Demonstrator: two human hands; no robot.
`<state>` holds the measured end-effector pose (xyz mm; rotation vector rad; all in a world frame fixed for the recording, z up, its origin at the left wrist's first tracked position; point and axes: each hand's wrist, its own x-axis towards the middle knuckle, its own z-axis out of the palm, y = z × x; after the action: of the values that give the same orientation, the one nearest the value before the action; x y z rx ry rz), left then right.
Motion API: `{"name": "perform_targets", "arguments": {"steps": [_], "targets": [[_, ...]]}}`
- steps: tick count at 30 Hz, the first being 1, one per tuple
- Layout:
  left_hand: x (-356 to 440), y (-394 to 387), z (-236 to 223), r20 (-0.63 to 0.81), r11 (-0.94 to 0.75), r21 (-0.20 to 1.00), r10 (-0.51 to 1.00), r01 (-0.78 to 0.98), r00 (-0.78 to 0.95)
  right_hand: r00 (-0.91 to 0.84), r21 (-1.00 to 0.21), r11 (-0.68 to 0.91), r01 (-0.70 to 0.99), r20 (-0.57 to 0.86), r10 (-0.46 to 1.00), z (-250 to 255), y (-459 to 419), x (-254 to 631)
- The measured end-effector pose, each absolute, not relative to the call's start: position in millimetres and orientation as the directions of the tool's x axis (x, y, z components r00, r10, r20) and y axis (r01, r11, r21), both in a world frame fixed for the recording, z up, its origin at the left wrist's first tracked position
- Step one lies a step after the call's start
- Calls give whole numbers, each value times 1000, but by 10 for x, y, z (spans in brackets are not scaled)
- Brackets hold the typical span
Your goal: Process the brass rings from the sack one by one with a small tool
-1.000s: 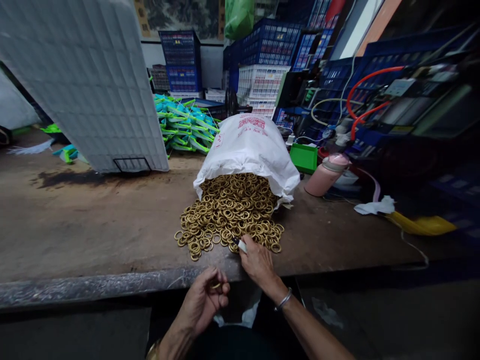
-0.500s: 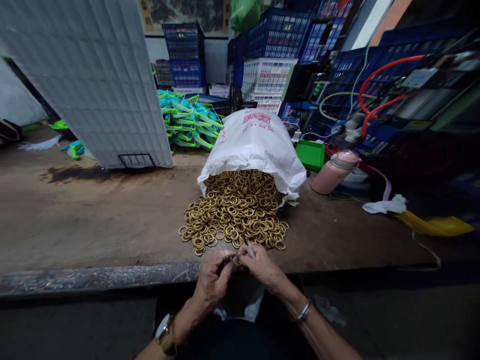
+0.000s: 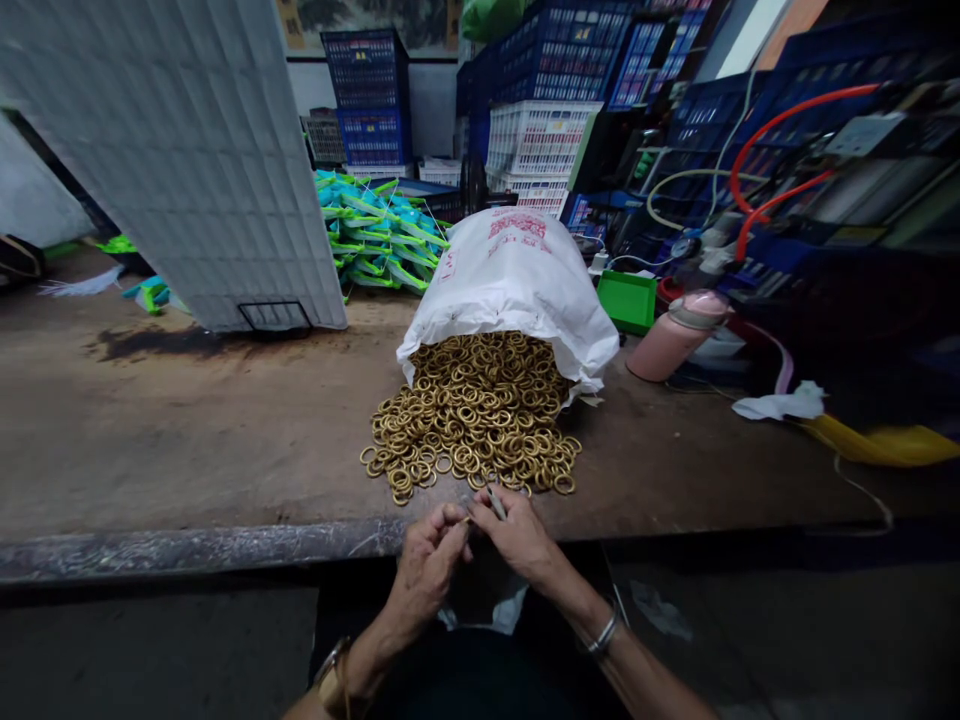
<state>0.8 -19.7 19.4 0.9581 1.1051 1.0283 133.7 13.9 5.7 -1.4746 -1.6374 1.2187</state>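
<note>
My left hand (image 3: 429, 560) is closed in a pinch at the table's front edge, on a brass-coloured ring (image 3: 466, 520) of which only a sliver shows between the fingertips. Its fingers meet those of my right hand (image 3: 521, 540). That hand is wrapped round a slim grey pen-like tool (image 3: 496, 503), whose end sticks up past the thumb; its exact kind is unclear. Just beyond both hands lies a heap of brass-coloured rings (image 3: 480, 420), spilling out of a white woven sack (image 3: 510, 280) that rests on its side with its mouth towards me.
A tall pale ribbed panel (image 3: 202, 160) stands at the left of the wooden table (image 3: 187, 430). Behind are green and turquoise pieces (image 3: 382, 235) and stacked crates (image 3: 544, 140). A pink bottle (image 3: 675, 335), a green tray (image 3: 628, 300) and a yellow bag (image 3: 885, 440) lie rightward.
My hands stay together at the table edge, with the left wrist turned slightly. The ring between the fingertips shows less than before. The whole view has shifted a little.
</note>
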Motion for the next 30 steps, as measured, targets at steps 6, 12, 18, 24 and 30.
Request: {"name": "perform_targets", "arguments": {"steps": [6,12,18,24,30], "targets": [[3,-252,84,-325,394,865,912,-311,252,-214,-913,-23,408,-120,969,27,124,1336],[3,-261,100,-329,385,847,921,-366,207,-302,-713,211,669,-1,953,54,11,1380],[-8,-268,62,-310,354,884,933,-306,184,-384,-570,301,765,-27,923,129,-48,1340],[-21,-273,57,-233,262,936,962,-234,142,-412,-570,317,758,-42,910,118,-46,1325],[-24,-363,149,-250,299,928,942,-224,223,-323,-515,223,827,-111,940,29,43,1382]]}}
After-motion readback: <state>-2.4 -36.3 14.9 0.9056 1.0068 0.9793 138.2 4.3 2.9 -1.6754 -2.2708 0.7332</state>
